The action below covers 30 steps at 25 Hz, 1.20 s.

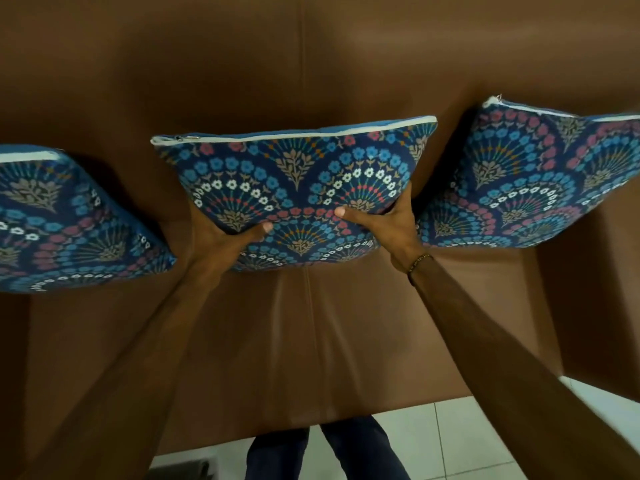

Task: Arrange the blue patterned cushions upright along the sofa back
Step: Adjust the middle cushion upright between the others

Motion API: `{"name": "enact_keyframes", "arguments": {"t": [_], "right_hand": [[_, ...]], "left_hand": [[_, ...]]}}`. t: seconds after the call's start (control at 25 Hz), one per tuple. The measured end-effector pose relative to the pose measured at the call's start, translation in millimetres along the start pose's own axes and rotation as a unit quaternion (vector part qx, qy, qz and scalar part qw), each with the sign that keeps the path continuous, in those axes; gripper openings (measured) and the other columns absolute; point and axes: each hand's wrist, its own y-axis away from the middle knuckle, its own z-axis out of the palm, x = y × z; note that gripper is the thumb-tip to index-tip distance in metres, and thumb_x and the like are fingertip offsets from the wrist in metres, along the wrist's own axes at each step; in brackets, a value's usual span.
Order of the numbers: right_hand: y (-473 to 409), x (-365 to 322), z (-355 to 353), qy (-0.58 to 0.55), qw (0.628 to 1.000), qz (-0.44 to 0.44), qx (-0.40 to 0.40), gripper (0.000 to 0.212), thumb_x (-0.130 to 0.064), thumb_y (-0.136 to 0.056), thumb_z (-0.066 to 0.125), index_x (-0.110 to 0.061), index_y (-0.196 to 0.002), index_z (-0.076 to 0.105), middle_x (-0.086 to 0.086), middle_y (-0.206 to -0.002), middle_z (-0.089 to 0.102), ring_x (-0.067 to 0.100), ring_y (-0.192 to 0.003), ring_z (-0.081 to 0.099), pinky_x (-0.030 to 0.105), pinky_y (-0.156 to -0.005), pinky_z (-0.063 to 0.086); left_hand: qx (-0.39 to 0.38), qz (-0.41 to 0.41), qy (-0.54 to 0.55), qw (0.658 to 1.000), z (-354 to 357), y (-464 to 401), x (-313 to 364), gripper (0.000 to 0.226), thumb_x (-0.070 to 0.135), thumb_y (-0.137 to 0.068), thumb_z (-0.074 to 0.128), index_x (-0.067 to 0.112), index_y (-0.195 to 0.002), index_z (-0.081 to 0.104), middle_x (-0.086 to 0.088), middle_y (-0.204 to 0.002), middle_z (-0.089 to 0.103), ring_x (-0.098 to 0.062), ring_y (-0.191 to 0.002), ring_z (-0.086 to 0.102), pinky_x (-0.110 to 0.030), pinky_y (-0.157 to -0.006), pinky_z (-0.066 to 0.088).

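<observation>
Both hands are gripping the middle cushion [294,188] at its lower corners. Left hand [228,240]: it is closing around the lower left corner, with the thumb pressing on the patterned front face and the remaining fingers hidden behind the cushion. Right hand [384,220]: it is closing around the lower right corner in the same manner, thumb on the front face, fingers wrapping behind. A beaded bracelet [419,261] is sitting on the right wrist.

The middle cushion is standing upright, zipper edge uppermost, with its bottom edge resting on the seat of the brown sofa [311,64] over the centre seam. Whether it is touching the sofa back cannot be determined.

The left cushion [69,220] is leaning against the sofa back at the left edge of the view, partly cut off. The right cushion [526,181] is standing against the sofa back in the right corner, beside the armrest. Both are apart from the middle cushion.

White floor tiles [450,445] and the person's dark trouser legs [346,452] are showing below the seat's front edge.
</observation>
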Motion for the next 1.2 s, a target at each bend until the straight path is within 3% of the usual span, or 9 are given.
{"name": "enact_keyframes", "arguments": {"t": [0.2, 0.36, 0.48, 0.56, 0.72, 0.92, 1.0, 1.12, 1.2], "right_hand": [[5, 6, 4, -0.001, 1.000, -0.005, 0.018, 0.114, -0.054, -0.041, 0.102, -0.033, -0.137, 0.046, -0.010, -0.129, 0.068, 0.011, -0.118, 0.071, 0.045, -0.097, 0.063], [10, -2, -2, 0.021, 1.000, 0.003, 0.020, 0.124, -0.061, -0.039, 0.100, -0.033, -0.145, 0.041, -0.007, -0.140, 0.063, 0.017, -0.127, 0.064, 0.048, -0.104, 0.059], [22, -3, -19, 0.067, 0.997, -0.002, 0.031, 0.130, -0.071, -0.045, 0.093, -0.036, -0.155, 0.032, -0.004, -0.157, 0.049, 0.014, -0.135, 0.049, 0.036, -0.112, 0.047], [28, 0, -43, 0.101, 0.994, -0.015, 0.045, 0.118, -0.070, -0.054, 0.092, -0.031, -0.152, 0.039, -0.006, -0.146, 0.054, 0.013, -0.126, 0.053, 0.030, -0.103, 0.048], [27, 10, -124, 0.167, 0.973, -0.074, 0.138, 0.078, -0.068, -0.067, 0.088, -0.023, -0.123, 0.057, -0.003, -0.100, 0.065, 0.013, -0.091, 0.066, 0.032, -0.077, 0.057], [3, 34, -268, 0.144, 0.941, -0.096, 0.290, 0.070, -0.074, -0.066, 0.086, -0.029, -0.103, 0.048, -0.012, -0.085, 0.054, -0.002, -0.075, 0.056, 0.021, -0.069, 0.051], [-17, 45, -320, 0.108, 0.944, -0.060, 0.307, 0.080, -0.072, -0.061, 0.090, -0.026, -0.111, 0.046, -0.011, -0.097, 0.057, -0.002, -0.082, 0.057, 0.032, -0.082, 0.056], [-59, 55, -374, -0.009, 0.981, -0.013, 0.196, 0.094, -0.040, -0.068, 0.099, -0.017, -0.139, 0.041, -0.003, -0.134, 0.065, 0.012, -0.120, 0.067, 0.047, -0.103, 0.058], [-83, 54, -387, -0.057, 0.992, 0.009, 0.113, 0.102, -0.027, -0.070, 0.099, -0.020, -0.153, 0.040, 0.000, -0.146, 0.063, 0.019, -0.129, 0.066, 0.050, -0.104, 0.058]], "left_hand": [[-0.018, -0.013, -0.008, 1.000, -9, -2, -5, 0.110, 0.065, -0.050, 0.095, 0.031, -0.143, 0.047, 0.015, -0.139, 0.059, -0.011, -0.127, 0.061, -0.031, -0.110, 0.054], [0.025, 0.038, -0.072, 0.996, -17, 3, 8, 0.131, 0.057, -0.055, 0.098, 0.021, -0.159, 0.026, 0.006, -0.154, 0.044, -0.015, -0.143, 0.047, -0.041, -0.121, 0.043], [0.136, 0.137, -0.180, 0.964, -2, 44, 14, 0.093, 0.056, -0.074, 0.083, 0.019, -0.144, 0.034, 0.005, -0.139, 0.045, -0.014, -0.130, 0.051, -0.023, -0.118, 0.040], [0.129, 0.191, -0.219, 0.948, 29, 76, 21, 0.065, 0.044, -0.084, 0.075, 0.016, -0.133, 0.042, -0.013, -0.128, 0.057, -0.031, -0.117, 0.061, -0.038, -0.109, 0.050], [0.014, 0.238, -0.196, 0.951, 114, 105, 48, 0.054, 0.015, -0.085, 0.076, -0.004, -0.132, 0.057, -0.032, -0.129, 0.061, -0.050, -0.122, 0.061, -0.062, -0.101, 0.053], [-0.093, 0.258, -0.143, 0.951, 237, 120, 88, 0.060, 0.026, -0.091, 0.072, 0.011, -0.145, 0.049, -0.016, -0.141, 0.055, -0.029, -0.128, 0.058, -0.048, -0.107, 0.051], [-0.129, 0.191, -0.082, 0.970, 285, 117, 106, 0.082, 0.033, -0.086, 0.082, 0.022, -0.155, 0.038, -0.008, -0.153, 0.048, -0.019, -0.133, 0.053, -0.039, -0.110, 0.049], [-0.124, 0.088, 0.010, 0.988, 349, 97, 130, 0.112, 0.029, -0.074, 0.095, 0.020, -0.162, 0.027, 0.001, -0.156, 0.050, -0.008, -0.139, 0.053, -0.037, -0.115, 0.049], [-0.129, 0.056, 0.019, 0.990, 377, 94, 140, 0.104, 0.030, -0.074, 0.095, 0.021, -0.158, 0.035, 0.014, -0.138, 0.061, 0.014, -0.117, 0.061, -0.027, -0.107, 0.055]]}}
